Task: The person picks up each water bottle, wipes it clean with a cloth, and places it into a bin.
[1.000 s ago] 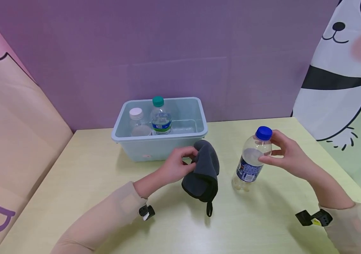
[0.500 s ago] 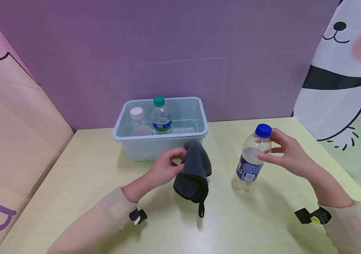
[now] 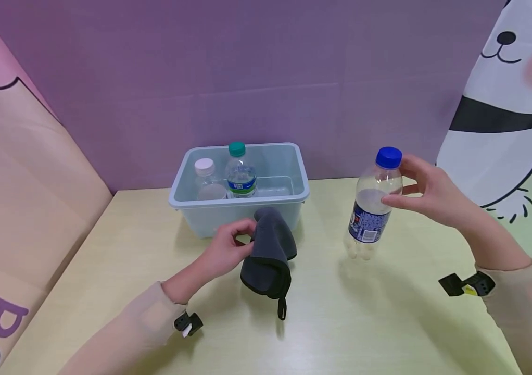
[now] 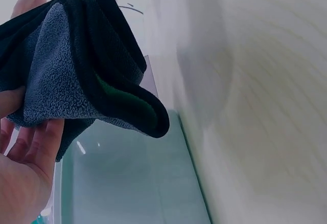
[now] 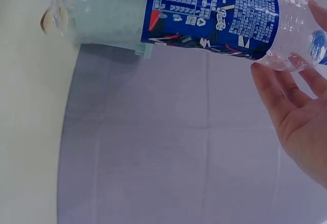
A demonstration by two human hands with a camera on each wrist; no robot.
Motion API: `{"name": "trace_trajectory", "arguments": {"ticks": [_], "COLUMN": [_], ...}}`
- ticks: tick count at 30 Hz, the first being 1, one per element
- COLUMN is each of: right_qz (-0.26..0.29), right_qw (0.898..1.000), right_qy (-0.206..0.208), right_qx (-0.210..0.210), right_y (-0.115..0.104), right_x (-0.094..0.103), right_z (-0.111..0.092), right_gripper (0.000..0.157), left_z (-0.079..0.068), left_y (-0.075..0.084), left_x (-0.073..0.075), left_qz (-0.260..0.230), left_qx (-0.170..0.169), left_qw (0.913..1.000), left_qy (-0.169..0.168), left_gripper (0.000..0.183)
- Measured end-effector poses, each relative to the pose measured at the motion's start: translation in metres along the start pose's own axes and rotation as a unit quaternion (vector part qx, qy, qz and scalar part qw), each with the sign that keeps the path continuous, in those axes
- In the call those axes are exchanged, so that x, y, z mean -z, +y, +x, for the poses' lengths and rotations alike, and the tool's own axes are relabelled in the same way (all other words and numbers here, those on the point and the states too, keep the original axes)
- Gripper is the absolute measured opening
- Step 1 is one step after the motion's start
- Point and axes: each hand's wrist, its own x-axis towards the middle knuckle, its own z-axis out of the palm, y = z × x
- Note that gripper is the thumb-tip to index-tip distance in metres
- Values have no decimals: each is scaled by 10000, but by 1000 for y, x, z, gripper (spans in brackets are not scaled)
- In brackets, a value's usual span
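My left hand (image 3: 229, 249) pinches a dark grey cloth (image 3: 270, 250) with black edging and a small hanging loop, held up in front of the bin. In the left wrist view the folded cloth (image 4: 66, 65) shows a fuzzy texture, with thumb and fingers gripping its lower side. My right hand (image 3: 434, 192) grips a clear plastic bottle (image 3: 371, 208) near its shoulder. The bottle has a blue cap and a blue printed label, and leans slightly to the right, raised over the table. In the right wrist view its label (image 5: 214, 17) shows large and the fingers wrap the neck end.
A light blue plastic bin (image 3: 242, 205) stands at the back of the table (image 3: 331, 323). Inside it are a white-capped bottle (image 3: 207, 179) and a green-capped bottle (image 3: 240, 172), both at its left half. A purple backdrop (image 3: 266, 78) rises behind the table.
My right hand has lifted the blue-capped bottle upward off its earlier place. My left hand has moved left, carrying the cloth with it, away from the bottle.
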Motion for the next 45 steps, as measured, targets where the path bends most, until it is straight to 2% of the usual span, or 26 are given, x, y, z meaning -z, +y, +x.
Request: {"name": "trace_trajectory", "arguments": {"ticks": [5, 12, 20, 26, 31, 37, 45], "right_qz": [107, 13, 41, 121, 110, 294, 421], "right_qw": [9999, 9996, 9969, 9927, 9924, 9907, 9916], "right_qy": [-23, 96, 591, 1082, 1182, 1328, 1225], "right_qx": [39, -262, -520, -522, -336, -8, 72], "right_y": [-12, -25, -36, -46, -51, -56, -54], "right_x": [13, 26, 35, 40, 33, 15, -11], "right_z": [23, 50, 74, 92, 111, 131, 143], "right_gripper": [61, 59, 57, 59, 59, 57, 57], "left_z": [-4, -6, -9, -12, -14, -18, -22], "left_y": [-3, -3, -3, -4, -3, -3, -4], "left_x": [8, 15, 20, 22, 25, 28, 30], "left_qz": [51, 105, 143, 195, 195, 240, 343], "left_qx": [-7, -1, -30, -77, -43, -1, -51], "left_qw": [9999, 9997, 9994, 9990, 9987, 9981, 9974], "left_qy": [152, 232, 312, 405, 477, 562, 627], "left_gripper": [10, 12, 12, 12, 12, 12, 12]}}
